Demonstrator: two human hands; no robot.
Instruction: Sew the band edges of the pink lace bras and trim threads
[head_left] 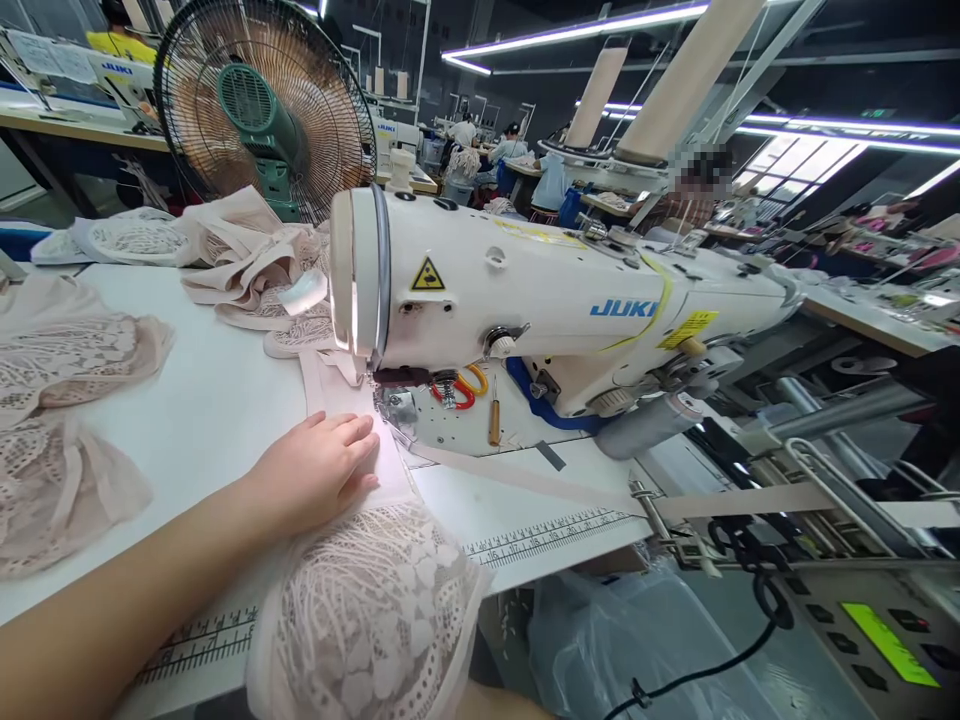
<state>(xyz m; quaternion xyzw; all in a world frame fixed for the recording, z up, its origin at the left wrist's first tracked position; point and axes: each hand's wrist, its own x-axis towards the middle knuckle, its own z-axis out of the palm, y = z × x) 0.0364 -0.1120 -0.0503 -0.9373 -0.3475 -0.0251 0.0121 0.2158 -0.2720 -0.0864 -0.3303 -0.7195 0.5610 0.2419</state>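
Observation:
My left hand (319, 475) lies palm down on the pale pink fabric band of a lace bra piece, its fingers extended toward the sewing machine's needle area. The lace cup (367, 610) hangs over the table's front edge. A white JUKI sewing machine (465, 280) stands over the band's far part. From the right, a beige elastic strip (517, 480) runs to the presser foot area. My right hand is hidden below the lace cup; only a bit of skin shows at the bottom edge.
Lace pieces (67, 360) lie at the left, and more fabric (247, 250) is heaped behind. Red and yellow-handled scissors (469, 385) and a wooden-handled awl (494, 420) rest on the machine bed. A large fan (262, 105) stands behind. A control panel (885, 640) is at lower right.

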